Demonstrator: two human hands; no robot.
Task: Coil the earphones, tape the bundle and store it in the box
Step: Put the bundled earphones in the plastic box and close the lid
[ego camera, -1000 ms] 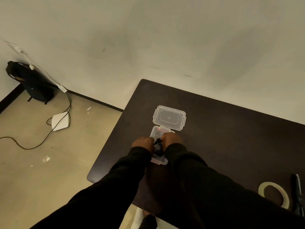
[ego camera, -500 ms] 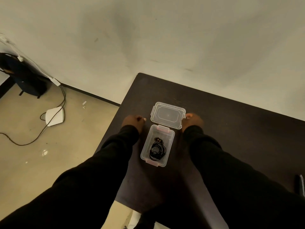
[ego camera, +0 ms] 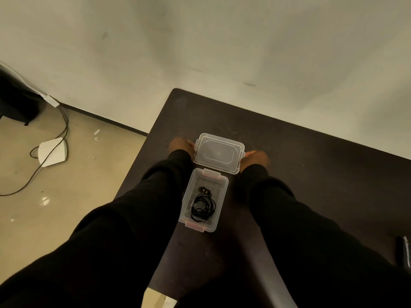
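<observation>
A small clear plastic box [ego camera: 222,189] with pink latches stands open on the dark table [ego camera: 311,165]. Inside it lies the coiled black earphone bundle [ego camera: 202,206], its buds toward the far end. The clear lid [ego camera: 219,153] lies just beyond the box. My left hand [ego camera: 180,145] is on the lid's left edge and my right hand [ego camera: 255,158] is on its right edge, fingers closed on it. Both arms are in black sleeves.
A dark object [ego camera: 404,252] lies at the table's right edge. Left of the table is bare floor with a white device [ego camera: 52,152], a black cable [ego camera: 33,178] and a black bag [ego camera: 15,98] by the wall. The table's left edge is close to my left arm.
My hands left the earphones in the box and moved out to the lid's two sides, now gripping its edges. The view shifted, and the tape roll is out of sight.
</observation>
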